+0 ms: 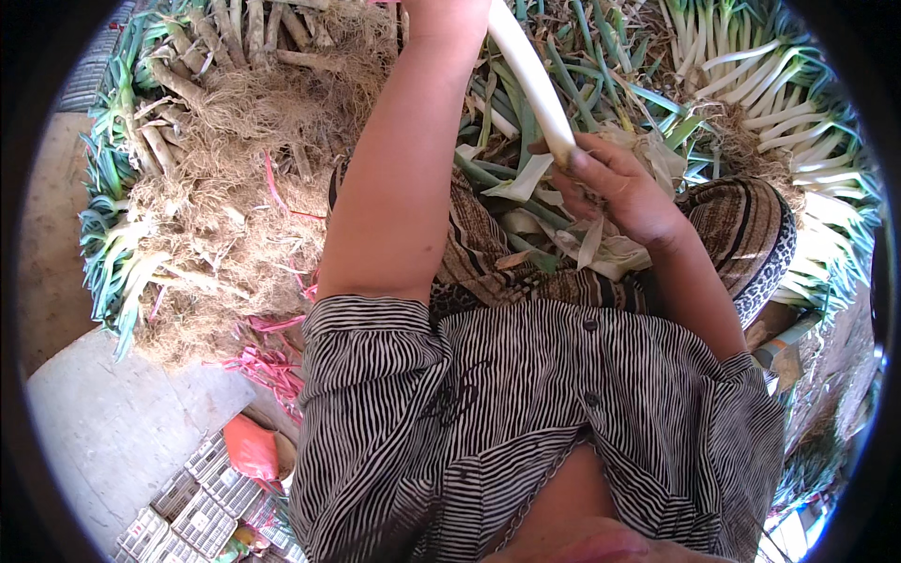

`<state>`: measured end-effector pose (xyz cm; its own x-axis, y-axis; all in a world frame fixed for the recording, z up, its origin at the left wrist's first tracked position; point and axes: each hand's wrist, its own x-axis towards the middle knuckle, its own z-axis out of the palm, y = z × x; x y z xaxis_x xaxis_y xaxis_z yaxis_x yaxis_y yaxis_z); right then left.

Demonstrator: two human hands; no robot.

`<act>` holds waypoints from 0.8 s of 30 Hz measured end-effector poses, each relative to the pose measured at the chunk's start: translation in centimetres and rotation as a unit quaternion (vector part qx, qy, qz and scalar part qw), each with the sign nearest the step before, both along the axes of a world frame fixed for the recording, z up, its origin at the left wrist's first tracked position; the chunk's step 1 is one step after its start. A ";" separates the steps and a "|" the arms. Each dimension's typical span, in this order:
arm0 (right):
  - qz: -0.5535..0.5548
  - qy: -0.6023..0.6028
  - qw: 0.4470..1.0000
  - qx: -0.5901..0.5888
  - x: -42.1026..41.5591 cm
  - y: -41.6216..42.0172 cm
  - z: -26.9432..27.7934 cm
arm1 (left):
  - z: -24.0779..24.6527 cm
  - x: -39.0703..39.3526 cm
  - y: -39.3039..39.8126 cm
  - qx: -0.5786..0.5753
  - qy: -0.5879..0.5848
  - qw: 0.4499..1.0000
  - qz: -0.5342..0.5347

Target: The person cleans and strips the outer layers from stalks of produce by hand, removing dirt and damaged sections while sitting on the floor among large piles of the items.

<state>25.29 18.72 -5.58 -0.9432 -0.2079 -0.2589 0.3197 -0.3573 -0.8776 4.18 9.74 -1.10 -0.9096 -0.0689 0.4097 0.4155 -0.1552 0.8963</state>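
A leek (535,81) with a thick white stalk slants down from the top edge. Its root end lies in my right hand (619,186), whose fingers and thumb close around it. At the top edge only the heel of my left hand (447,17) shows, close beside the stalk; its fingers are cut off by the frame. Below my right hand, peeled leek skins (605,246) lie across my lap over the striped trousers (732,218). More green leaves and stalks (521,169) are heaped in front of me.
Leeks with matted roots (267,127) are piled on the left. Clean white leeks (795,127) fan out on the right. Pink plastic ties (271,366) lie by my left side. Plastic crates (204,524) and an orange-red bag (250,447) stand at the lower left.
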 end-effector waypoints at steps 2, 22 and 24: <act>0.075 -0.010 0.988 -0.136 0.1 0.3 -0.1 | 2.2 1.5 -1.8 0.092 -0.114 0.982 -0.119; -0.003 0.139 0.956 0.257 -1.7 -0.5 2.1 | 2.0 3.9 -0.6 0.026 -0.062 0.994 -0.087; 0.043 0.133 0.969 0.206 -1.7 -0.9 2.1 | 2.3 4.4 -0.5 0.055 -0.053 0.991 -0.108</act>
<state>23.56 17.78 -3.45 -0.9719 -0.2193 -0.0857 0.0747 0.0579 -0.9955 8.60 9.19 1.23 -0.9454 0.0922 0.3125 0.2673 -0.3291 0.9057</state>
